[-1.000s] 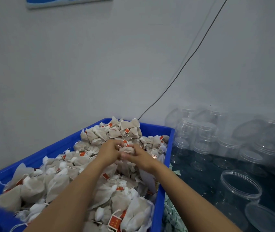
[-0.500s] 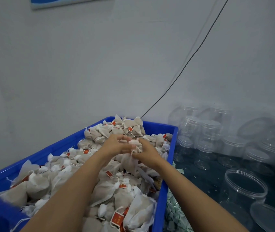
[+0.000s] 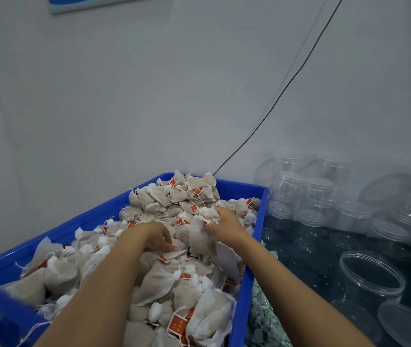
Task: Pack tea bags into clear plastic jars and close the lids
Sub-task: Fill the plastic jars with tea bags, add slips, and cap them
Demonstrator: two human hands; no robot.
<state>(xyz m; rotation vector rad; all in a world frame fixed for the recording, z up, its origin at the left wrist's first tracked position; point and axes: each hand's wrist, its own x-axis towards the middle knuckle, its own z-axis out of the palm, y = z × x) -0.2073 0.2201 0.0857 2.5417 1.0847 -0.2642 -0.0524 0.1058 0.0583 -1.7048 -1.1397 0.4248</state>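
From the head camera, you looked down over both bare forearms into a blue crate (image 3: 247, 196) heaped with tea bags (image 3: 164, 284). The bags were pale beige pouches, each with a white string and a small red tag, piled highest at the crate's far end against a white wall (image 3: 149, 96).

Your left hand (image 3: 153, 236) reached into the middle of the heap, palm down, with the fingers bent into the bags; you could not tell from this angle whether it gripped one. Your right hand (image 3: 224, 225) was a little farther out, near the crate's right wall, and its fingers were curled round a bunch of bags (image 3: 203, 235) that hung below the hand, their gathered tops sticking out above it.

To the right of the crate, the dark bench (image 3: 312, 266) carried many clear jars (image 3: 317, 194). Those at the back stood stacked along the wall with lids on. One open jar (image 3: 372, 274) stood nearer to you, apart from the crate, with no bags visible inside it. A loose clear lid (image 3: 405, 324) lay just beside it at the lower right corner.

A thin black cable (image 3: 287, 83) ran slantwise down the wall to a spot behind the crate. A blue-edged picture (image 3: 99, 2) showed at the top edge.
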